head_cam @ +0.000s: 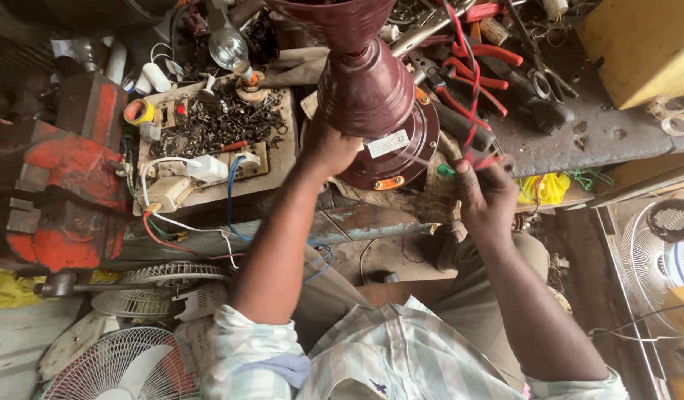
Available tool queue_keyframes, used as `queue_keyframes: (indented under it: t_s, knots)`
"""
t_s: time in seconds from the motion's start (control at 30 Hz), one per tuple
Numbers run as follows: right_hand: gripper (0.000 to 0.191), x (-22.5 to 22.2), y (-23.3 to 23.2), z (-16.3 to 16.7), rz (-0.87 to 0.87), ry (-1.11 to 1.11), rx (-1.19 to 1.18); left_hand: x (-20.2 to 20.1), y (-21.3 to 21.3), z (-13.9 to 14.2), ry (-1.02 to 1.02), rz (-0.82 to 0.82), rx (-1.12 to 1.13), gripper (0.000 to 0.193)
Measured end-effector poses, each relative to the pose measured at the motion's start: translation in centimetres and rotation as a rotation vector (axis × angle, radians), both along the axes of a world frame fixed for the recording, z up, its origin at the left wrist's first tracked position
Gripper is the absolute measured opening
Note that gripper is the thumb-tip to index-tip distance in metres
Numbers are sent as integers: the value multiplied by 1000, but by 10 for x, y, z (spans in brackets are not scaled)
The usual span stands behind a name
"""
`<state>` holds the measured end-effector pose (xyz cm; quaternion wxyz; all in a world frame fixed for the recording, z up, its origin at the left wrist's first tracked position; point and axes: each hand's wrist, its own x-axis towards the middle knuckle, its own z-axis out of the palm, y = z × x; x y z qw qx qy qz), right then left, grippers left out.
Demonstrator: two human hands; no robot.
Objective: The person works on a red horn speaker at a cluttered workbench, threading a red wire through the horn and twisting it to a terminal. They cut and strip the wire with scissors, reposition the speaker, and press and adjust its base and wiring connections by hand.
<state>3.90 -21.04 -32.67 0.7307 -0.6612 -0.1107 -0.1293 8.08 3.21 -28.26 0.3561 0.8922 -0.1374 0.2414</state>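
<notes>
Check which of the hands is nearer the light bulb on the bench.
Left. The left hand grips the maroon fan body, just right of and below the light bulb. The right hand sits farther right, beyond the fan body, holding something green-tipped.

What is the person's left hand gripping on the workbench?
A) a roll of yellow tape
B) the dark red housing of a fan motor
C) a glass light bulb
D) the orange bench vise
B: the left hand clasps the side of the dark red housing, while the bulb, vise and tape lie untouched farther left.

Both hands raised, left gripping, right fisted.
</notes>
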Motion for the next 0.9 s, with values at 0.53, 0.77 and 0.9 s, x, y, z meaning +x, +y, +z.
queue_keyframes:
  t_s: [0.53, 0.77, 0.9]
  knots:
    - [18, -18, 11, -27, -83, -162, -238, -16, 4, -25, -125, -87, 42, 52]
    - [19, -17, 16, -28, -95, -274, -282, -20, -5, -22, -3, -31, -93, 70]
    - [23, -13, 18, -25, -129, -313, -390, -19, -18, -19, -38, 140, 44, 65]
